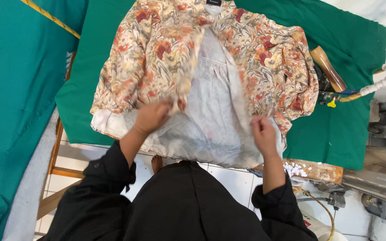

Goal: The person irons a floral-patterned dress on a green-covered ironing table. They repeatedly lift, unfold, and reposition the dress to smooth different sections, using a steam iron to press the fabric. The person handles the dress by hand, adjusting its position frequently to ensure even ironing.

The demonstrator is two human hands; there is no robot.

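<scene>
Thin flowery orange cloth blouse (211, 67) lies open on green padded board (336, 134), hem at near edge | I see left hand (150, 117), right hand (263, 134) pinching front flaps | seems soft, light, floppy; hold by edges

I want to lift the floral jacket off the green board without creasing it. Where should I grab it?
Probably at the two front edges near the hem, from the near side. The jacket lies open, collar away, lining up, and the left hand and right hand already pinch those loose edges overhanging the board.
</scene>
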